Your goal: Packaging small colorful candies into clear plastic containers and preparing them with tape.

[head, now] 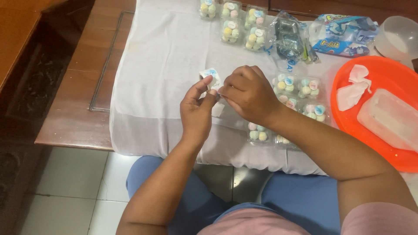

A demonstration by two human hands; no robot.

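Together, both hands' fingers [209, 93] pinch a small white sticker sheet [210, 78]; clear candy boxes [300, 93] crowd the counter's [82, 104] near edge, beside an orange tray [392, 74].

We see white cloth [156, 65] over wooden table [87, 87], centre frame. We note orange tray [392, 76] at right edge holding crumpled tissue [355, 89] and clear rectangular box [389, 119]. We spot translucent bowl [398, 37] upper right, blue snack bags [344, 35] beside it.
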